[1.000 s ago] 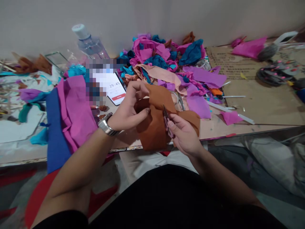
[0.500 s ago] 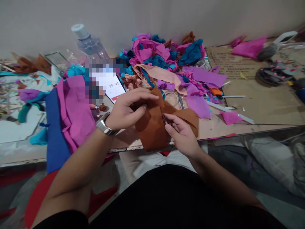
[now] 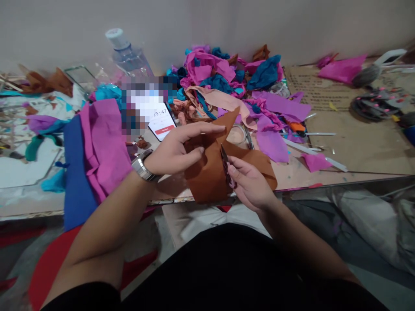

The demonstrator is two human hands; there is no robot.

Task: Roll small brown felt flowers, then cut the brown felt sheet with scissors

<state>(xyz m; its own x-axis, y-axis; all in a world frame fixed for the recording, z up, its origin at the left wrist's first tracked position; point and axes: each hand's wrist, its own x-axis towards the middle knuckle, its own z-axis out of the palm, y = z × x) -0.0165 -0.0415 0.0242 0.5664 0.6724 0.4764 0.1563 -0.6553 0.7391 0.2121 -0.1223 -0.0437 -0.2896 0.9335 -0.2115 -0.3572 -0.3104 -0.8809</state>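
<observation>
A piece of brown crepe paper lies over the table's front edge, with one pointed flap raised at its far side. My left hand, a metal watch on its wrist, rests on this paper with fingers stretched out and thumb apart. My right hand is closed around a small pair of scissors. Their dark blades point away from me, up over the paper. Whether the blades are apart is hard to make out. More brown paper spreads out beyond my right fingers.
A phone shows a running timer beside a clear bottle. Crumpled coloured paper is heaped behind my hands. Pink fabric-like sheets lie left, and flat cardboard right. A ring-shaped roll sits behind the brown paper.
The scissors have come up and clear of the brown paper, so their blades now show. The paper's flap stands higher. My left hand has shifted slightly right.
</observation>
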